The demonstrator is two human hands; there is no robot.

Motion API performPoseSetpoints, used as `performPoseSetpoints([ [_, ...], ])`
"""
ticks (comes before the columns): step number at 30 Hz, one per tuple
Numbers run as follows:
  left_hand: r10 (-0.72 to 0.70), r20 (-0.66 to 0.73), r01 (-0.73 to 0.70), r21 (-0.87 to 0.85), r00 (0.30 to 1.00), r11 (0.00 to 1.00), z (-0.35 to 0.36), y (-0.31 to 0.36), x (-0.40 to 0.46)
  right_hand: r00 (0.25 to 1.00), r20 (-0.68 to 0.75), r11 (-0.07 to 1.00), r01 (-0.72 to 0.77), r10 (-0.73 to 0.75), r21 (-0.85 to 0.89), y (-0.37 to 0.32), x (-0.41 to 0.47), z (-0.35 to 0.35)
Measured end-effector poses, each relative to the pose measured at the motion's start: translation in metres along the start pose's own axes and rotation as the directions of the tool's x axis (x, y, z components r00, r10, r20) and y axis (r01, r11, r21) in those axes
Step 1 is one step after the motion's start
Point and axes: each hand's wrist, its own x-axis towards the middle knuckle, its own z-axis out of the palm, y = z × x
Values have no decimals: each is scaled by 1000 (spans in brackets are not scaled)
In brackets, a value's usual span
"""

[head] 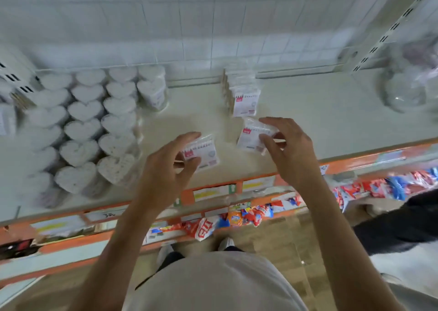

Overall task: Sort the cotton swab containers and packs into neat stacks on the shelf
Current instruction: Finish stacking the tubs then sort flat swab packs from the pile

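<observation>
Two flat cotton swab packs with pink labels are in my hands above the pale top shelf (pixel 308 111). My left hand (pixel 170 161) pinches one pack (pixel 203 153) between thumb and fingers. My right hand (pixel 284 144) grips the other pack (pixel 253 136) a little farther back. Behind them a row of the same packs (pixel 241 94) stands on edge, running toward the tiled wall. Several heart-shaped swab containers (pixel 87 125) stand in rows on the left of the shelf. The view is blurred.
Clear round tubs (pixel 403 92) sit at the shelf's right end beside a slotted upright. An orange price rail (pixel 213 192) runs along the front edge. Lower shelves hold colourful bags (pixel 237 218). A dark-clothed person (pixel 403 225) stands at the right.
</observation>
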Motion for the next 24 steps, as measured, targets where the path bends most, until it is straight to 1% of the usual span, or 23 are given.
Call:
performPoseSetpoints([
  [3,-13,-16,13,39,1000,999,8,1,-3,999,36,1000,9,-10,22,17,12,2],
  [8,-9,-37,11,63,999,998,15,2,-10,988,107,991,122,-115,-61,36,42,9],
  [13,-85,-60,88,53,995,995,18,13,-22,987,91,987,140,-133,-78,48,70,12],
  [15,-94,-49,96,43,994,994,21,15,-26,984,102,985,156,-148,-73,50,77,13],
  [19,-97,-15,98,69,995,993,29,23,-30,968,109,970,235,-228,-60,51,88,16],
  [24,-110,-25,112,63,994,992,30,31,-33,975,114,974,204,-192,-99,52,95,17],
])
